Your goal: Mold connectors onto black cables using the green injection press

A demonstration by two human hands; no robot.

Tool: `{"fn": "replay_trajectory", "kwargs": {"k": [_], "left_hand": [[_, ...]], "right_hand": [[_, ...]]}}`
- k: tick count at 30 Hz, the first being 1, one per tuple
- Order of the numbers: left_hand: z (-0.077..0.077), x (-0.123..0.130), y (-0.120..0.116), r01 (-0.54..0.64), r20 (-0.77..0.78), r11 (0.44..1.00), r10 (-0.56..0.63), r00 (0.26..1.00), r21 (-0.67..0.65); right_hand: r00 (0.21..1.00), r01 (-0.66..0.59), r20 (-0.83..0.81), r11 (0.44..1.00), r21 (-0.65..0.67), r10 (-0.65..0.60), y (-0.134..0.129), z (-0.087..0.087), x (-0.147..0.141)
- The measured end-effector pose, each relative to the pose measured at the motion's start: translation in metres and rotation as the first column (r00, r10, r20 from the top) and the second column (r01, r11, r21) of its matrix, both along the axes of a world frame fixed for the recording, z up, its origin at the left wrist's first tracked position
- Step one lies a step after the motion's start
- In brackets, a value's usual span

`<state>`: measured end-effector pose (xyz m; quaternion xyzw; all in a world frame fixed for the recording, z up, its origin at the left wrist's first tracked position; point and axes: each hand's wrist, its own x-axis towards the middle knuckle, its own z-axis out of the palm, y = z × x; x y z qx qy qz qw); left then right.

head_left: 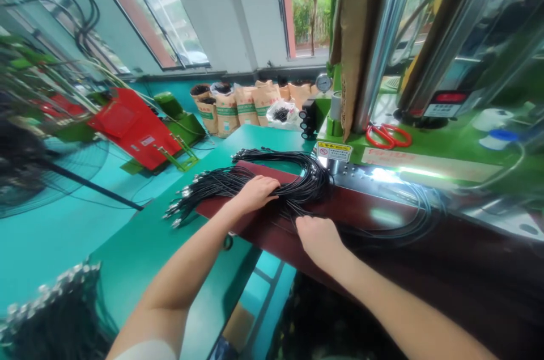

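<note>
Where left grip (pixel 258 193) rests, cables (pixel 304 185) beneath, some perhaps in right grip (pixel 321 240)

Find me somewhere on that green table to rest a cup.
The green table shows bare room between the black cables and the lower-left bundle, and at its far end, between the cables and the sacks. Crowded: the dark red board around the left hand and right hand.

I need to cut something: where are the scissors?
Right of centre in the head view, the scissors lie on the green machine, by the foot of a chrome column, above a pale strip.
</note>
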<state>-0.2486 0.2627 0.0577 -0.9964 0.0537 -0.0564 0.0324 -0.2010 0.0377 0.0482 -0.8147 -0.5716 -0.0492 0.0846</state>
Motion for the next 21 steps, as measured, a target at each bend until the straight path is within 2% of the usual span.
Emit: {"fn": "replay_trajectory", "kwargs": {"k": [5,10,15,18,21], "left_hand": [[0.008,0.0,-0.003,-0.02,0.022,0.999,0.019,1.0,0.033],[0.014,0.0,-0.004,-0.042,-0.003,0.999,0.042,0.999,0.022],[0.018,0.002,0.001,-0.005,0.004,1.0,0.005,1.0,-0.018],[0.012,-0.001,0.009,0.017,0.049,0.999,-0.015,0.999,-0.05],[-0.008,-0.005,0.03,0.084,0.099,0.988,-0.072,0.992,-0.13]], "right_hand": [[0.998,0.054,-0.035,0.998,-0.029,-0.055,-0.002,0.006,0.007],[0.999,-0.034,-0.038,0.998,-0.057,0.032,0.004,0.007,0.006],[0.995,-0.097,-0.01,0.995,-0.025,0.097,0.023,0.011,0.014],[0.994,-0.105,-0.026,0.994,-0.028,0.104,0.037,0.017,0.012],[0.991,-0.126,-0.058,0.991,-0.053,0.123,0.053,0.02,0.008]]}}
